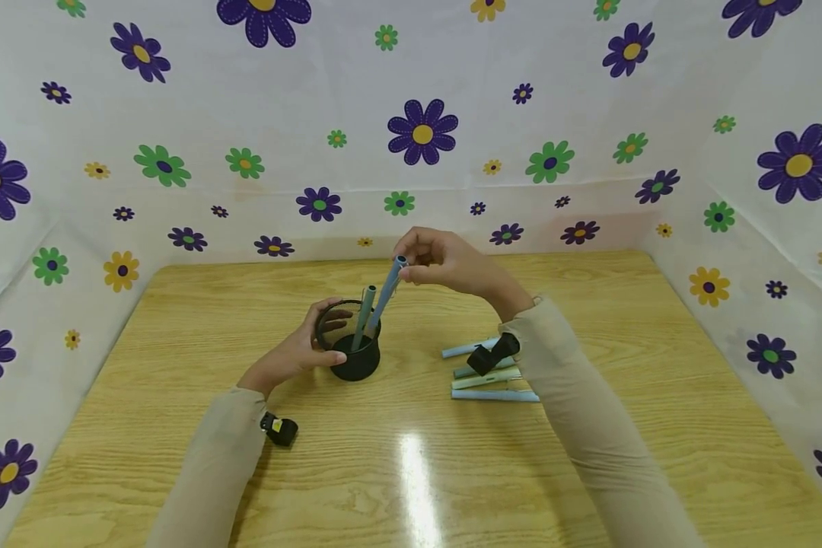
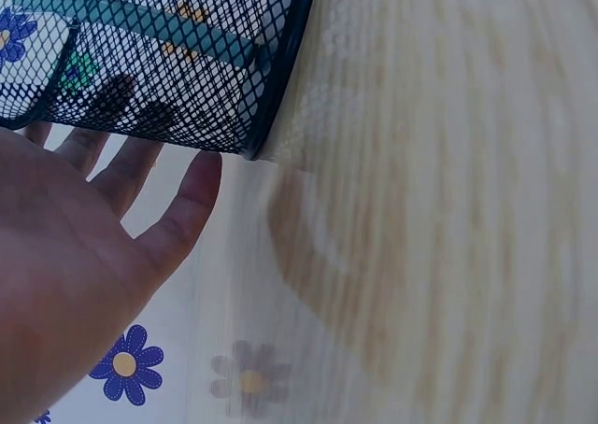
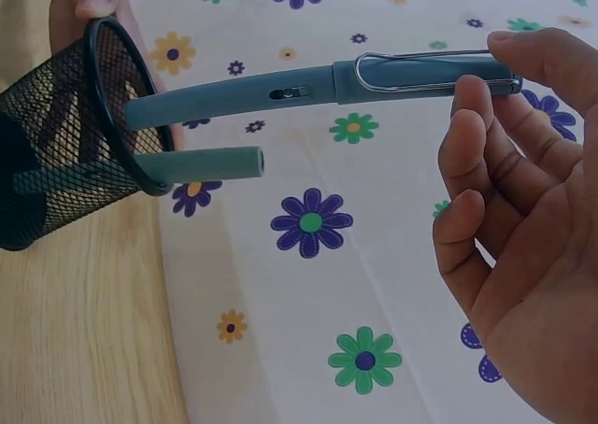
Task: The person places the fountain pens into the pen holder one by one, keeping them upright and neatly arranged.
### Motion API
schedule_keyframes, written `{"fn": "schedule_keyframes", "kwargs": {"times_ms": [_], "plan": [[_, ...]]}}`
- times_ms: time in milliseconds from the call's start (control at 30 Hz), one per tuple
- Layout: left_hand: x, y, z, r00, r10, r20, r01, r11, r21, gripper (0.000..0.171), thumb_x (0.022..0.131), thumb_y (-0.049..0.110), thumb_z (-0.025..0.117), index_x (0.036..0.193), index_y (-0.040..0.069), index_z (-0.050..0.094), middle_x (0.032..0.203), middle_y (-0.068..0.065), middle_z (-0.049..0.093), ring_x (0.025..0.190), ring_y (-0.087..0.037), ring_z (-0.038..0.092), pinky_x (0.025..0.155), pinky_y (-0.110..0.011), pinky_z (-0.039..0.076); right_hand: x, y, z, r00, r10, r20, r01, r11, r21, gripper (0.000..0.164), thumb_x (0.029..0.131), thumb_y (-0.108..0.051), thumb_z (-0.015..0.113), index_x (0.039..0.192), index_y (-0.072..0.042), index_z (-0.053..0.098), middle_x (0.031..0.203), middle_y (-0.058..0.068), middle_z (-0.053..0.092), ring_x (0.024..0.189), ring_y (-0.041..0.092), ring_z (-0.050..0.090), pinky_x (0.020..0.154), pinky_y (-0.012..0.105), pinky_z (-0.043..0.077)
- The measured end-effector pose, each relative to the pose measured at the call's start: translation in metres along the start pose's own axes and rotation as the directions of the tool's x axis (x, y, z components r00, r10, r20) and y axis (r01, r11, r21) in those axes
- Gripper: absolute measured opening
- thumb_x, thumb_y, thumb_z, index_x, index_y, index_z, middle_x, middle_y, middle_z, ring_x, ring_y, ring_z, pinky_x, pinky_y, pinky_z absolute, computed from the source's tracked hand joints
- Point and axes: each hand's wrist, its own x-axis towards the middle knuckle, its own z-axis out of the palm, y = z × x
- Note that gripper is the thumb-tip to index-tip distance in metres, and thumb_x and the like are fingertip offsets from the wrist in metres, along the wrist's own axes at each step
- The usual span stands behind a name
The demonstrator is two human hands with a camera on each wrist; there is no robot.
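A black mesh pen cup (image 1: 358, 366) stands on the table, its open mouth upward. My left hand (image 1: 307, 347) holds it from the left, thumb on the near side and fingers round the far side. Inside leans a green pen (image 1: 363, 318), also visible through the mesh in the left wrist view. With thumb and fingertips, my right hand (image 1: 450, 262) pinches a blue pen (image 3: 252, 93) at its cap end, beside the metal clip. The blue pen slants down to the left, its lower end just inside the cup's rim (image 3: 105, 106).
Several light blue and green pens (image 1: 486, 378) lie side by side on the wooden table (image 1: 356, 472), right of the cup and partly under my right forearm. A flower-print cloth (image 1: 281, 114) rises behind the table and along both sides.
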Motion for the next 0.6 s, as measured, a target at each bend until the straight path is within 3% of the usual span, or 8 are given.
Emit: {"fn": "schedule_keyframes", "kwargs": {"times_ms": [300, 500, 600], "plan": [[0.001, -0.001, 0.0, 1.0, -0.001, -0.002, 0.001, 1.0, -0.012, 0.094, 0.086, 0.017, 0.072, 0.151, 0.016, 0.004, 0.156, -0.022, 0.019, 0.145, -0.047, 0.017, 0.113, -0.064, 0.016, 0.005, 0.008, 0.013, 0.999, 0.021, 0.044, -0.018, 0.998, -0.065, 0.017, 0.09, -0.002, 0.059, 0.107, 0.001, 0.057, 0.079, -0.001, 0.06, 0.072, 0.012, 0.051, 0.067, 0.026, 0.044], [0.001, -0.001, 0.0, 1.0, 0.001, -0.004, 0.0, 1.0, 0.013, 0.093, 0.087, 0.018, 0.071, 0.151, 0.015, 0.004, 0.156, -0.022, 0.02, 0.144, -0.046, 0.017, 0.112, -0.065, 0.016, 0.006, 0.015, 0.021, 0.997, 0.034, 0.063, -0.029, 0.997, -0.078, 0.017, 0.091, -0.004, 0.061, 0.107, 0.0, 0.057, 0.08, 0.011, 0.061, 0.071, 0.013, 0.052, 0.066, 0.026, 0.044], [0.001, -0.001, 0.0, 1.0, -0.004, 0.0, 0.004, 1.0, 0.01, 0.093, 0.087, 0.018, 0.071, 0.151, 0.015, 0.004, 0.156, -0.022, 0.019, 0.145, -0.046, 0.017, 0.113, -0.064, 0.017, 0.006, 0.02, 0.025, 0.996, 0.053, 0.076, -0.047, 0.995, -0.087, 0.017, 0.091, -0.004, 0.061, 0.108, -0.001, 0.057, 0.081, 0.009, 0.062, 0.072, 0.013, 0.053, 0.067, 0.025, 0.044]]}}
